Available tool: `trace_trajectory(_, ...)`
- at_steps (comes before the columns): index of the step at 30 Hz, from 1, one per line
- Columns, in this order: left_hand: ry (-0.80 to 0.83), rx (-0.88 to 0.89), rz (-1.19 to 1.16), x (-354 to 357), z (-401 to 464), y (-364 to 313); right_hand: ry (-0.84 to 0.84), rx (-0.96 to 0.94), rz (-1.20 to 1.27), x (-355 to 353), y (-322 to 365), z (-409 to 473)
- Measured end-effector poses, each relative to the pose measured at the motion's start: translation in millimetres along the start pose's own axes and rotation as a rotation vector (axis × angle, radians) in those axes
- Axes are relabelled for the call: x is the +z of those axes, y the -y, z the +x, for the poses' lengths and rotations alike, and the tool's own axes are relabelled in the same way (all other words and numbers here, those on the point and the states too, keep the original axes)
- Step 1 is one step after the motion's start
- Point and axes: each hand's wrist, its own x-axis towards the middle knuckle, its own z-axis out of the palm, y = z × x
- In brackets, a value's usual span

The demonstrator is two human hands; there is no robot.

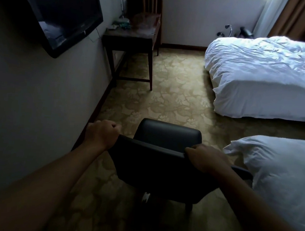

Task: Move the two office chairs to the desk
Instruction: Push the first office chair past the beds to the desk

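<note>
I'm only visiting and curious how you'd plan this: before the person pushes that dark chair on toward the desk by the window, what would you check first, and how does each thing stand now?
1. Left hand grips the top edge of the chair back: ok.
2. Right hand grips the same edge: ok.
3. Carpet between chair and desk shows no obstacle: ok.
4. Room beside the near bed: tight, its cover lies close to the chair's right side; cannot tell if they touch.
5. Chair legs free on the floor: cannot tell, mostly hidden.
6. Second chair: not in view, cannot tell.
</note>
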Motion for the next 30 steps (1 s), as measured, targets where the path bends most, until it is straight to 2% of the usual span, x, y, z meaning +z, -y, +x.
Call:
trace_trajectory(7, -0.02, 0.026, -0.084, 7, 117, 7, -0.02, -0.064, 0.071, -30, 25, 95)
trace_trajectory(11, -0.078, 0.077, -0.118, 8, 191, 18, -0.186, -0.077, 0.008, -39, 53, 144)
trace_trajectory(18, -0.065, 0.139, -0.122, 19, 325, 23, -0.423, 0.057, 0.117, -71, 93, 242)
trace_trajectory(24, -0.05, 0.144, -0.126, 28, 427, 13, -0.374, 0.133, 0.089, -112, 107, 333)
trace_trajectory(30, -0.077, 0.158, -0.128, 34, 533, 2, -0.389, 0.104, 0.086, -148, 119, 432)
